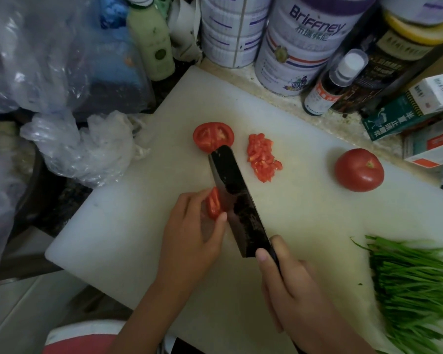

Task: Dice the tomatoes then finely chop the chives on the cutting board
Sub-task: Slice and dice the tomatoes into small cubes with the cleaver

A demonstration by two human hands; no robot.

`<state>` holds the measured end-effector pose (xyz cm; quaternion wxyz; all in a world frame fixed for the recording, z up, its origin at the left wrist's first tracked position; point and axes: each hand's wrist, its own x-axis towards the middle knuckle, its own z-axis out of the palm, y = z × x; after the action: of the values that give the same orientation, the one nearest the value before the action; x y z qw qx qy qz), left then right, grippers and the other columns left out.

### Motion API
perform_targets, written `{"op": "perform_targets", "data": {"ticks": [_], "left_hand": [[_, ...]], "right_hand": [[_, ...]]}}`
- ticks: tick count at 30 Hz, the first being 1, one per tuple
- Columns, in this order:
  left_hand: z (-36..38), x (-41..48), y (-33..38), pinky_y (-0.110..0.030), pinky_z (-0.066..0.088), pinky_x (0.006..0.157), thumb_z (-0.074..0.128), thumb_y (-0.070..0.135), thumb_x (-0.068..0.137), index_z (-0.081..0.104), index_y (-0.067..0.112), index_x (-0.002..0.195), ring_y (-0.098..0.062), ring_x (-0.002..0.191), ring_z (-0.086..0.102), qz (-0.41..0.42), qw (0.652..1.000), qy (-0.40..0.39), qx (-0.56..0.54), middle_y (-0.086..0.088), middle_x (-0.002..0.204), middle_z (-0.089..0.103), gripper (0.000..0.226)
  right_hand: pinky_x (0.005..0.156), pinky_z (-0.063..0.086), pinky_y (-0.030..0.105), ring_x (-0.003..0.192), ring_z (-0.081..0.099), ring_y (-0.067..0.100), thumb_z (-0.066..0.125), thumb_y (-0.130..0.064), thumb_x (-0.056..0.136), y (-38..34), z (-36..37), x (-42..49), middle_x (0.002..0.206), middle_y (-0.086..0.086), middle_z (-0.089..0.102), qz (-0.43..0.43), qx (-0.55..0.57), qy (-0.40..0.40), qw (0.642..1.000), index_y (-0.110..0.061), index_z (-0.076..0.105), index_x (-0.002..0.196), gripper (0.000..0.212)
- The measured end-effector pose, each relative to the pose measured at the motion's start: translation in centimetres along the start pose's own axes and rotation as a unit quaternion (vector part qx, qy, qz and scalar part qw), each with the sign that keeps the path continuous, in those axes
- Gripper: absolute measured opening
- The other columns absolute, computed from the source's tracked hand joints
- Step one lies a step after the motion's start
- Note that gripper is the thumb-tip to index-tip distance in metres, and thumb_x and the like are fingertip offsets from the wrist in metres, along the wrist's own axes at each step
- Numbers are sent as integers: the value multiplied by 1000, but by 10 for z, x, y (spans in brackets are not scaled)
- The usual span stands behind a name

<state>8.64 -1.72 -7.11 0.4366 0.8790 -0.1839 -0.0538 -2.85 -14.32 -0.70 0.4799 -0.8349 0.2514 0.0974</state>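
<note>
White cutting board [138, 226] on a cluttered counter. Your left hand [192, 233] pinches a tomato slice [213, 203] between thumb and curled fingers, just beside the knife [238, 203]. Your right hand [297, 297] wraps its fingers round the handle. Beyond lie a tomato half [213, 136], diced tomato [262, 160] and a whole tomato [359, 169]; the chives [414, 282] lie at near right.

Briffney tin [299, 47] at back w/ small bottle [335, 83] just beside; plastic bags [87, 149] left; boxes [417, 106] right.

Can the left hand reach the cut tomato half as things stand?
Probably yes: the tomato half lies beyond the left hand on its side of the knife, bare cutting board between, though it pinches a tomato piece.
</note>
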Motion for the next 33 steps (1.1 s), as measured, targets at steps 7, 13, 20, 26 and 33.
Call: {"op": "perform_targets", "data": {"ticks": [7, 13, 20, 26, 33], "left_hand": [[1, 10, 1, -1, 37, 70, 67, 17, 82, 67, 16, 109, -2, 74, 50, -11, 1000, 0, 25, 5, 97, 53, 27], [1, 9, 0, -4, 40, 70, 74, 8, 79, 68, 15, 107, -5, 71, 53, -17, 999, 1, 38, 6, 96, 55, 29], [6, 5, 0, -6, 39, 71, 74, 4, 79, 67, 12, 100, -7, 70, 53, -10, 999, 32, 43, 4, 93, 55, 24], [6, 6, -1, -23, 45, 67, 74, 5, 80, 67, 13, 98, -9, 67, 54, -19, 998, 39, 37, 3, 87, 57, 21], [5, 7, 1, -21, 44, 65, 76, 4, 78, 67, 13, 93, -9, 65, 55, -31, 998, 45, 33, 4, 84, 59, 20]], "right_hand": [[47, 34, 29, 41, 41, 15, 35, -53, 92, 1, 2, 6, 48, 6, 41, -4, 20, -5, 1000, -34, 42, 87, 22], [42, 35, 39, 36, 37, 15, 37, -48, 93, -6, 6, 8, 44, 3, 39, -16, 10, -22, 1000, -31, 42, 87, 18], [47, 32, 29, 50, 45, 17, 23, -63, 79, -8, 8, 4, 58, -4, 49, -29, -52, 1, 998, -38, 33, 84, 28], [46, 25, 20, 50, 43, 15, 22, -62, 82, -8, 12, 6, 61, -13, 50, -32, -63, -14, 997, -39, 31, 85, 25], [46, 31, 26, 50, 42, 19, 18, -52, 86, -15, 19, 6, 51, -1, 40, -49, -136, -9, 989, -30, 27, 91, 25]]}}
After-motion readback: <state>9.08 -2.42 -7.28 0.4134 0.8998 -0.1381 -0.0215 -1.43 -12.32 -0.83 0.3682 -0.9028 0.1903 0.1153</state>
